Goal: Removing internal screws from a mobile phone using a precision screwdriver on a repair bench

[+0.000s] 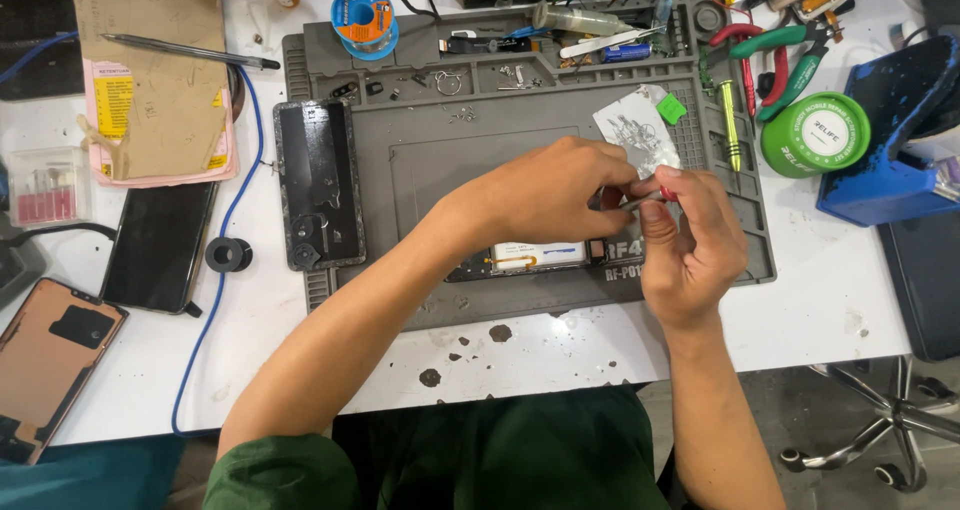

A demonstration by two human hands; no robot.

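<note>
two hands: left hand [545, 195], right hand [690, 240]. one grey work mat [420, 160]. three phone parts off the open phone: one black back cover [318, 185] on the mat, one dark phone [160, 245] and one copper-coloured panel [50, 365] on the table. one open phone [540, 258] beneath the hands. one blue solder spool [364, 18]. one green round tin [815, 135]. one green-handled pliers [790, 55]. one yellow-green screwdriver [731, 125]. one black pen [190, 51]. one small black ring [228, 255].

Grey work mat [480, 120], green round tin [815, 135], blue cable [225, 260]
</note>
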